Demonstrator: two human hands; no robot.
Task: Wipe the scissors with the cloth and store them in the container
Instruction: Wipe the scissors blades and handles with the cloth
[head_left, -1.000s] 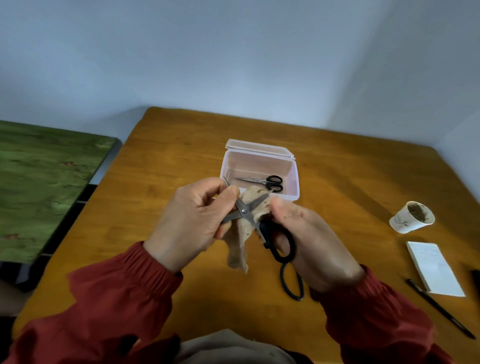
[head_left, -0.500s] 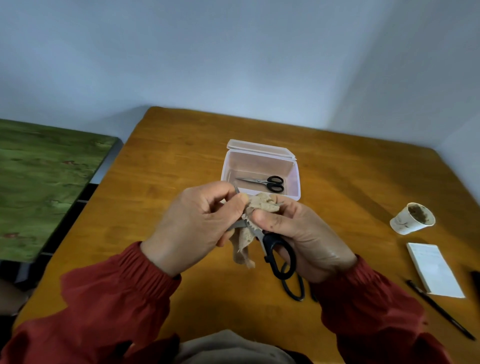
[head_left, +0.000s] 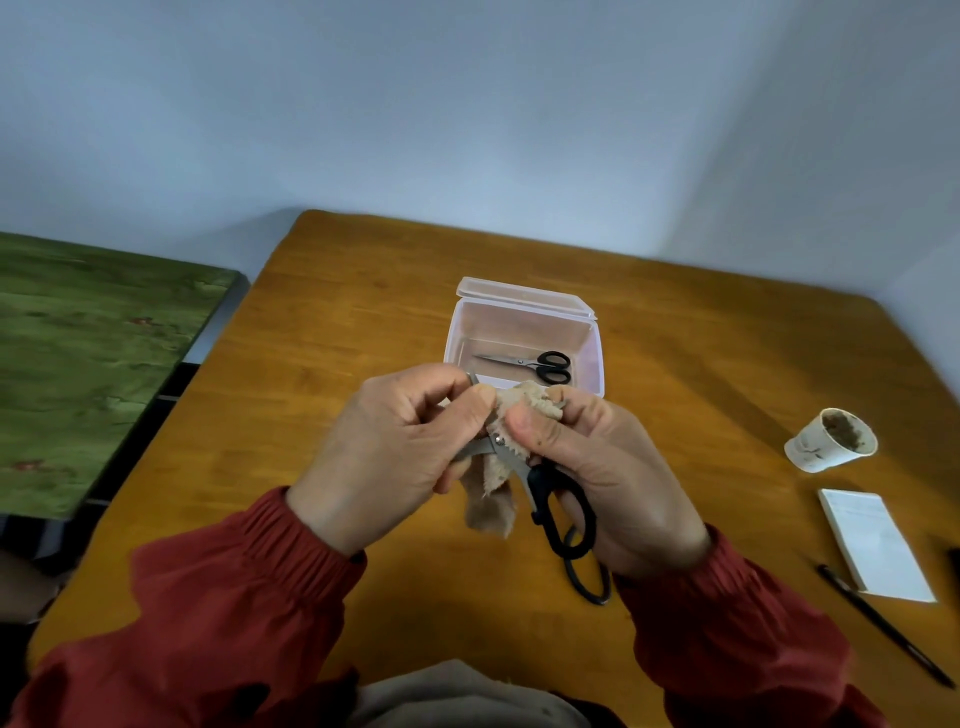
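Head camera is looking down on the wooden table (head_left: 363, 312), where the open container (head_left: 453, 332) is standing just beyond the hands, its lid tipped back, so the way in is looking short and unobstructed. The left hand (head_left: 384, 457) is curling round the blade end of the scissors (head_left: 558, 514), steadying them above the table, while the right hand (head_left: 613, 478) is pinching the cloth (head_left: 491, 506) against the blades near the pivot, apparently to wipe. A smaller pair (head_left: 530, 362) is lying inside the container, leaving room in front. The paper cup (head_left: 826, 441) and pen (head_left: 883, 629) are sitting well apart, near the right edge.
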